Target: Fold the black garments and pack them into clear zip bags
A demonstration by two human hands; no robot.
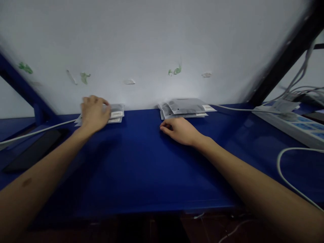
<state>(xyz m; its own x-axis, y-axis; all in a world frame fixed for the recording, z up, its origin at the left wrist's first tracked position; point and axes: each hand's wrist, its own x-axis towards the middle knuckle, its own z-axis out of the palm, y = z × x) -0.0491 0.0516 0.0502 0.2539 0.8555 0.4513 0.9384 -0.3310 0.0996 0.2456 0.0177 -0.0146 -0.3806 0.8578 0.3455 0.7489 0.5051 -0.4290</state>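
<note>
My left hand [94,113] is over a small stack of flat grey plastic packets [116,113] with white labels, at the foot of the wall. Its fingers are apart and slightly blurred, and it hides part of the stack; whether it touches the packets I cannot tell. My right hand [180,130] rests on the blue table [136,162] with its fingers loosely curled and nothing visible in them. Just behind it lies a second stack of grey packets [188,106], also bearing white labels.
A dark flat phone-like object [35,150] lies beside my left forearm. At the right is a white power strip [301,126] with blue sockets and several cables. A white cable [280,162] loops near the right edge. The white wall [149,50] closes off the back.
</note>
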